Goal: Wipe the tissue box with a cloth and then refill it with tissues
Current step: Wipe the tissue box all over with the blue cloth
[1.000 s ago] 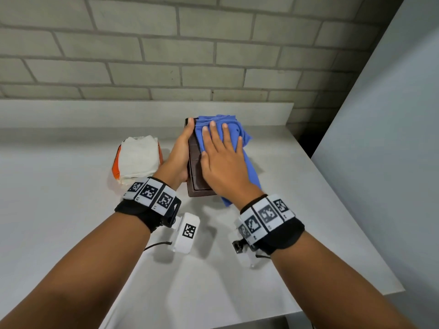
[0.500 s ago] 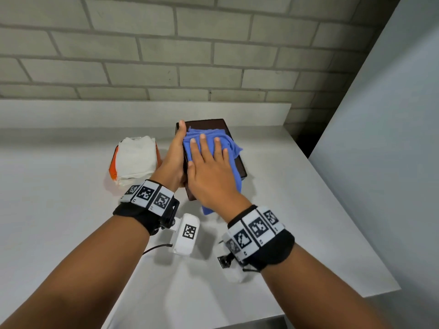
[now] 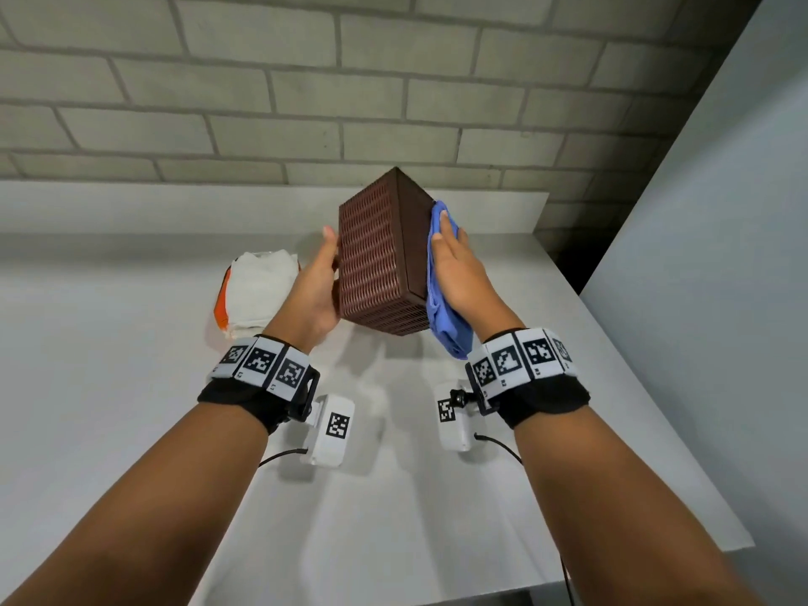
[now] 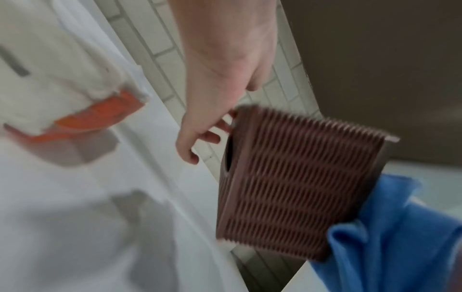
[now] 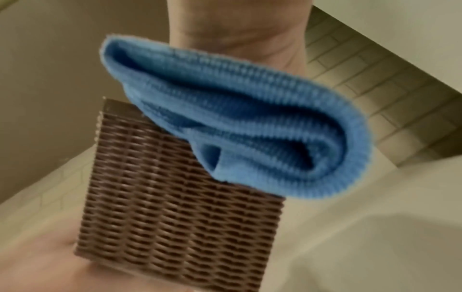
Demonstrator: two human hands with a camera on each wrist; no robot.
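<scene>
Only the left wrist view shows the dark oval slot on the face of the tissue box that is turned toward the left hand, whose fingers curl at the box's edge by that slot; the picture is blurred, so how firmly they grip is unclear. From the head view the brown woven box is held tilted above the white table, between the two hands, the left hand's thumb laid along its left side. The right hand presses the blue cloth flat against the box's smooth right face with straight fingers, the cloth's tail hanging below the wrist. The right wrist view shows the cloth bunched in folds. The pack of tissues lies on the table left of the box
</scene>
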